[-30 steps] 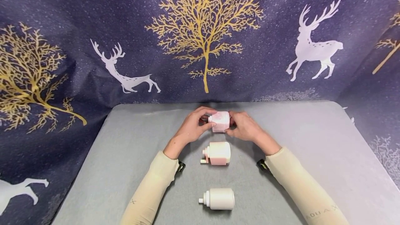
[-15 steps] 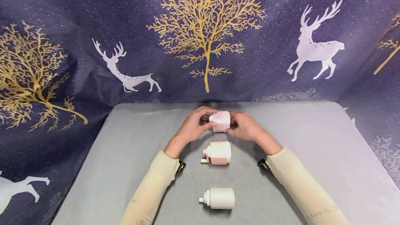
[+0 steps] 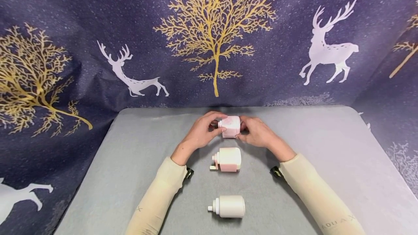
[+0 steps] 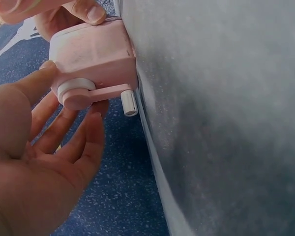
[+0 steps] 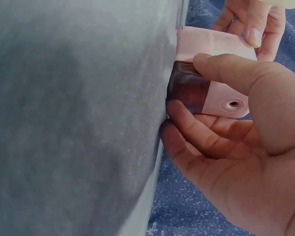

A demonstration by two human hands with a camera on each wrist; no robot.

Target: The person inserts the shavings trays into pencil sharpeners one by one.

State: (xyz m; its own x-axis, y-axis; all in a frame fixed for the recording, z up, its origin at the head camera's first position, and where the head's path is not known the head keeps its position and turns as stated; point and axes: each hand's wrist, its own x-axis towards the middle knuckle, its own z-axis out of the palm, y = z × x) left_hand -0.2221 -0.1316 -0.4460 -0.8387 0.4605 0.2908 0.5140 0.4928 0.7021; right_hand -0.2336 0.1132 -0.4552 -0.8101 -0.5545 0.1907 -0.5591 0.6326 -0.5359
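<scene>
A pink crank pencil sharpener [image 3: 230,126] lies near the far edge of the table, held from both sides. My left hand [image 3: 200,131] grips its crank end, thumb on the near side and fingers around the far side. The white-tipped crank handle [image 4: 130,103] points out past those fingers. From the other end my right hand [image 3: 256,131] pinches the sharpener between thumb and fingers. In the right wrist view that end shows a dark see-through shavings drawer [image 5: 187,88] and a round pencil hole [image 5: 233,103].
A cream-and-pink crank sharpener [image 3: 230,159] lies just nearer on the grey table [image 3: 137,155]. Closer still is an off-white, rounded sharpener-like body [image 3: 231,206] with a stub at its left. A dark blue cloth [image 3: 130,10] with deer and trees hangs behind the table.
</scene>
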